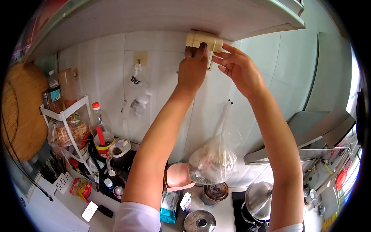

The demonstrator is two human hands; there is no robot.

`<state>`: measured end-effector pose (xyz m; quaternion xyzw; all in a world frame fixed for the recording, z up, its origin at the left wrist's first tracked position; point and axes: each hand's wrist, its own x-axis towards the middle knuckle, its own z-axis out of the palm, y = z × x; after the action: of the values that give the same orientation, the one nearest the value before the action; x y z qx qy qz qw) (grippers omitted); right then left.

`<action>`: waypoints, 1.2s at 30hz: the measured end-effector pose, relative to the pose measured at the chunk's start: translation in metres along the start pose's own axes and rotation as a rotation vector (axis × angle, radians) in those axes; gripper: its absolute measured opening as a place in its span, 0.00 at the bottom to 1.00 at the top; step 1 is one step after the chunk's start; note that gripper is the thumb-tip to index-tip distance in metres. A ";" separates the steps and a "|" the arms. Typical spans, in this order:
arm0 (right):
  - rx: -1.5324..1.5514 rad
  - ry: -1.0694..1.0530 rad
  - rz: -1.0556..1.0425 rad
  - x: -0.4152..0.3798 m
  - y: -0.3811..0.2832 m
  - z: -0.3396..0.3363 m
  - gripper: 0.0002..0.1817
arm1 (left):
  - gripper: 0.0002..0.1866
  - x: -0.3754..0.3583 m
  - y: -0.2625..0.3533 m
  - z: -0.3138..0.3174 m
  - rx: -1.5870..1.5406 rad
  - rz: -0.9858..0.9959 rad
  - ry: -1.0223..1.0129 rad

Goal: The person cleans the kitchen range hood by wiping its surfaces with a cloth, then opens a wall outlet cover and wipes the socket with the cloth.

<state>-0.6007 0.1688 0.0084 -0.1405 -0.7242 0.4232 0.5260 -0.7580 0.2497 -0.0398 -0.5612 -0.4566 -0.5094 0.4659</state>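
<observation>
High on the tiled wall, just under the cabinet, is a cream plastic box [204, 41] with its lower front open. My left hand [193, 71] reaches up to its underside, fingers bent at the opening; whatever they hold, if anything, is hidden. My right hand [239, 69] is at the box's right edge, fingers apart, with the fingertips touching or very near the edge. Below the hands, a clear plastic bag [214, 160] with things inside hangs from the wall. A second, smaller bag [139, 98] hangs from a hook plate to the left.
The cabinet's underside [166, 19] is close above the hands. At the lower right are a lidded steel pot [258, 199] on the stove and a range hood [313, 131]. A glass-lidded pot [199, 221], a jar [214, 192], bottles and a white rack [73, 116] stand below and left.
</observation>
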 end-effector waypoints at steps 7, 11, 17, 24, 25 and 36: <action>-0.004 -0.038 0.014 0.006 -0.001 -0.003 0.37 | 0.32 -0.066 -0.004 0.011 0.084 0.081 -0.260; -0.015 -0.054 0.007 0.004 -0.004 -0.002 0.37 | 0.30 -0.036 -0.006 0.003 0.136 -0.018 -0.158; -0.033 -0.082 0.046 0.003 -0.004 -0.007 0.38 | 0.24 -0.010 0.014 -0.014 -0.855 -0.628 -0.173; -0.015 -0.076 0.040 -0.001 -0.007 -0.004 0.38 | 0.25 -0.020 -0.015 -0.001 0.088 -0.108 -0.035; -0.022 -0.066 0.049 -0.001 -0.008 -0.004 0.38 | 0.25 -0.017 -0.012 -0.002 0.059 -0.149 -0.045; -0.024 -0.103 0.031 0.001 -0.007 -0.006 0.36 | 0.24 -0.020 -0.012 0.004 0.071 -0.102 -0.011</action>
<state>-0.5941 0.1685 0.0150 -0.1360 -0.7531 0.4293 0.4796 -0.7710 0.2543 -0.0595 -0.5231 -0.5049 -0.5131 0.4563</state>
